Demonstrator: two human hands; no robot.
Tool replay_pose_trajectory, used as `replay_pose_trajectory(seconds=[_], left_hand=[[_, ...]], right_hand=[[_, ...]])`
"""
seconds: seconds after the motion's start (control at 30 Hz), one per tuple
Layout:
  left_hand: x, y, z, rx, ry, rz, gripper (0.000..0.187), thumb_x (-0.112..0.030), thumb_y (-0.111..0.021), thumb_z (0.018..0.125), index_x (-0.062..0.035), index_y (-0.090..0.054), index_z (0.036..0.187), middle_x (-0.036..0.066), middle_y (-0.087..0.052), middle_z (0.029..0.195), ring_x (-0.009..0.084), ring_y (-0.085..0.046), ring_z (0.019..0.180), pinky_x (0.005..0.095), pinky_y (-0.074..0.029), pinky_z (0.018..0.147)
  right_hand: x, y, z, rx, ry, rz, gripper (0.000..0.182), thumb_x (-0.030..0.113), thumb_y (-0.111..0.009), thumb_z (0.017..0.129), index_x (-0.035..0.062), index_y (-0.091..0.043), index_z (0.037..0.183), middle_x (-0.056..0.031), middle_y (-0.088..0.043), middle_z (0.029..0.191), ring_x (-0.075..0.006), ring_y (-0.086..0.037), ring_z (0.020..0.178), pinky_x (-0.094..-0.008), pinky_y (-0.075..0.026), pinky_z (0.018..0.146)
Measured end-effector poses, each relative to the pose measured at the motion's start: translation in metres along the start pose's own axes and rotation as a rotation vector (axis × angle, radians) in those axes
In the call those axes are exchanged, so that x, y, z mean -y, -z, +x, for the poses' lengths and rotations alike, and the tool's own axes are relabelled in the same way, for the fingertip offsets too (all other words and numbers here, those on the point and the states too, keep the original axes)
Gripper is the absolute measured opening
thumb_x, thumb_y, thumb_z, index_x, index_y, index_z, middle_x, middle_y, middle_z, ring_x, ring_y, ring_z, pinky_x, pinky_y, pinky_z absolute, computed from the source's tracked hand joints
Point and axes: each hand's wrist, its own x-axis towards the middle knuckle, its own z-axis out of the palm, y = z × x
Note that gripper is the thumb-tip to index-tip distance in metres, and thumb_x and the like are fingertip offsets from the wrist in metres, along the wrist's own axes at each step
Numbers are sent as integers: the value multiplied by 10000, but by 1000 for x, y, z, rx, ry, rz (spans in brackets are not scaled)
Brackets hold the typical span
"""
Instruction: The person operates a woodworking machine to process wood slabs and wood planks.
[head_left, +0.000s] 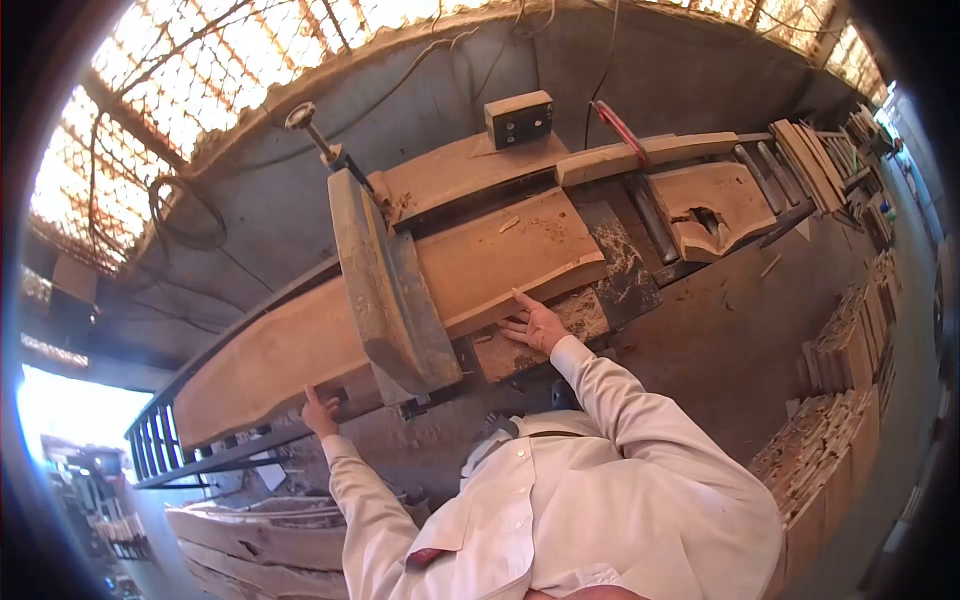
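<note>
A long wooden slab (505,255) with a wavy front edge lies on a roller bench and passes beneath a heavy metal machine arm (385,290). My left hand (320,412) is at the slab's front edge, left of the arm, its index finger stretched up against the wood. To the right of the arm, my right hand (537,325) reaches the same edge with its fingers spread and fingertips touching it. Neither hand is wrapped round the slab. Sawdust and a small chip (510,224) lie on the wood's right part.
Behind the slab runs a wooden fence board (650,158) with a red-handled clamp (620,133) on it. A switch box (518,120) stands at the back. Farther right, an offcut with a hole (715,200) rests on rollers. Stacked boards (820,450) stand at right, rough planks (260,545) at lower left.
</note>
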Motion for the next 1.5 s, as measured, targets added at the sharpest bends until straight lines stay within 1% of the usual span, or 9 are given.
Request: replay_pose_trajectory(seconds=[0.17, 0.4, 0.7, 0.93, 1.0, 1.17, 1.3, 1.43, 1.5], left_hand=[[-7, -2, -10, 4, -35, 21, 658, -536, -652, 912, 114, -580, 987, 148, -647, 768, 253, -684, 559, 269, -488, 397], [-3, 2, -2, 45, 0, -42, 629, -511, -656, 918, 104, -570, 1022, 194, -657, 833, 239, -673, 547, 268, -504, 401], [7, 12, 6, 74, 10, -54, 586, -520, -641, 924, 59, -589, 989, 178, -653, 828, 233, -668, 557, 267, -510, 431], [17, 7, 14, 176, -82, -49, 538, -459, -632, 947, 69, -602, 1042, 181, -684, 882, 246, -696, 634, 270, -537, 491], [5, 7, 11, 114, 58, -72, 513, -428, -618, 963, 73, -601, 1071, 191, -692, 892, 255, -705, 656, 275, -541, 499], [18, 15, 16, 203, -238, 69, 535, -442, -619, 961, 84, -612, 1058, 205, -701, 899, 247, -696, 638, 273, -542, 510], [7, 4, 3, 82, -2, -51, 573, -483, -625, 948, 84, -623, 1031, 206, -704, 910, 230, -680, 618, 259, -534, 510], [9, 2, 9, 29, 8, 23, 599, -509, -618, 944, 86, -621, 1009, 186, -697, 869, 209, -673, 625, 243, -510, 496], [5, 1, 2, 62, -31, -5, 452, -327, -604, 964, -8, -541, 1279, 150, -659, 890, 222, -682, 730, 290, -538, 581]], right_hand=[[9, -19, -9, -260, 122, -108, 826, 497, -743, 848, 55, -383, 1447, -213, -458, 1430, -370, -516, 1256, -482, -459, 1038], [-10, -24, 11, -285, 347, 276, 577, 243, -815, 821, 48, -522, 1278, -129, -572, 1248, -259, -552, 1206, -438, -474, 1015], [-13, 21, -23, -359, 423, 173, 482, 175, -821, 802, 79, -527, 1172, -101, -610, 1158, -242, -624, 1021, -463, -513, 911], [7, 34, -58, -243, 729, 387, 312, 87, -808, 791, 76, -612, 1034, -28, -662, 1010, -173, -646, 921, -313, -525, 793], [25, 53, -69, -268, 772, 322, 287, 93, -797, 806, 75, -640, 1045, -32, -683, 1016, -180, -659, 939, -322, -531, 837], [93, 100, -127, -331, 918, 251, 324, 120, -796, 805, 60, -667, 1096, -53, -697, 1057, -193, -665, 969, -346, -532, 884], [177, 122, -189, -419, 1005, 227, 388, 176, -774, 828, 49, -657, 1176, -67, -687, 1134, -197, -654, 1025, -351, -518, 929], [298, 172, -227, -416, 1104, 92, 441, 311, -689, 895, 58, -634, 1252, -50, -672, 1204, -207, -644, 1069, -347, -501, 963], [362, 212, -228, -363, 1108, 97, 577, 368, -687, 892, 44, -559, 1352, -76, -574, 1373, -221, -551, 1242, -374, -420, 1068]])
